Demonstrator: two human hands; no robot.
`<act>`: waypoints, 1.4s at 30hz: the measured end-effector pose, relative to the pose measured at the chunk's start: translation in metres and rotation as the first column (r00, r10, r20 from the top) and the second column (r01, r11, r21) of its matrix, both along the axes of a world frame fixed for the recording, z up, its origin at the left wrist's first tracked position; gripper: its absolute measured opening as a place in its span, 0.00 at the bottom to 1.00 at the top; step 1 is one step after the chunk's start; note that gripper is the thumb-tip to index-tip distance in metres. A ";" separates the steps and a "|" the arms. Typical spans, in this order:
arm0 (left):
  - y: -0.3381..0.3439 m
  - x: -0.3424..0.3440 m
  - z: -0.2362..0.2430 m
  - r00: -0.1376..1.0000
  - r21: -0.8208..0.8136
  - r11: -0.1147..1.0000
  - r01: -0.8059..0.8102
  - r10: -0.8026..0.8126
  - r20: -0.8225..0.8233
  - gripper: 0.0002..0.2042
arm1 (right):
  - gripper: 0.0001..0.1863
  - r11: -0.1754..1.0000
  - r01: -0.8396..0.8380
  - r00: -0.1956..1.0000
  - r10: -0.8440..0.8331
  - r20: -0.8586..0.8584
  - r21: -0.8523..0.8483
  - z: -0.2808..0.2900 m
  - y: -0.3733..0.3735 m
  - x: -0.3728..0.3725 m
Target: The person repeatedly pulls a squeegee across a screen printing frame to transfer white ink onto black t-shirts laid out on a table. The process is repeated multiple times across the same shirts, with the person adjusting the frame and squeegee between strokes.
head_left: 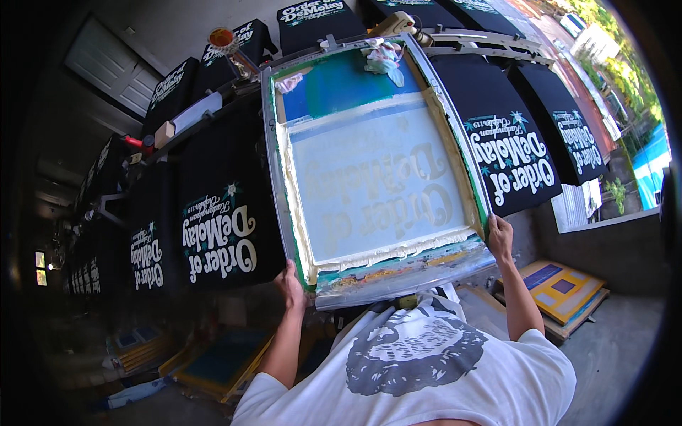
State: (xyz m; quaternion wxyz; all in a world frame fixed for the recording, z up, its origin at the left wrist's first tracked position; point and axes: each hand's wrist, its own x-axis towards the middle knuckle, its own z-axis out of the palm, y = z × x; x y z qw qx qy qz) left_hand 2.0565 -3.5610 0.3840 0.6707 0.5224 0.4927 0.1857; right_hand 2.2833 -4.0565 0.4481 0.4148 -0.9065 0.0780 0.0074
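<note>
A metal screen printing frame [373,170] with a pale lettered stencil and white ink banked along its inner edges fills the centre. My left hand [290,284] is closed on its lower left side, and my right hand [501,236] grips its lower right side. A crumpled pale rag [383,62] lies at the frame's far end on the blue-green area. A multicoloured ink-smeared strip runs along the near end. Black shirts with white lettering [518,167] lie on boards to both sides; what is under the frame is hidden.
A rail [486,42] runs behind the frame, holding tools and a red-topped container [222,39] at the left. More black shirts [312,21] stand behind it. Stacked yellow screens [558,291] lie low at the right, other screens [220,362] low at the left. An opening at the right shows greenery.
</note>
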 end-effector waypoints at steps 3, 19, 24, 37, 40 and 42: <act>-0.022 0.024 0.004 0.999 0.019 0.999 0.030 -0.030 0.033 0.17 | 0.21 0.998 0.021 0.999 -0.023 0.033 0.054 0.010 -0.027 0.018; -0.349 0.175 0.027 0.999 0.034 0.999 -0.042 0.042 0.009 0.19 | 0.20 0.994 -0.054 0.998 0.052 0.025 0.094 0.051 -0.333 0.187; -0.433 0.195 0.029 0.997 -0.008 0.997 -0.072 0.071 -0.040 0.20 | 0.20 0.994 -0.087 0.996 0.088 -0.007 0.064 0.062 -0.422 0.220; -0.496 0.228 0.020 0.996 -0.011 0.997 -0.082 0.081 -0.032 0.18 | 0.19 0.994 -0.061 0.992 0.070 -0.102 0.092 0.039 -0.492 0.251; -0.492 0.232 0.017 0.997 -0.003 0.998 -0.065 0.065 -0.037 0.18 | 0.20 0.991 -0.065 0.990 0.079 -0.117 0.117 0.039 -0.490 0.252; -0.491 0.238 0.022 0.998 0.035 0.998 -0.059 0.061 -0.035 0.18 | 0.19 0.993 -0.053 0.992 0.064 -0.105 0.106 0.039 -0.487 0.253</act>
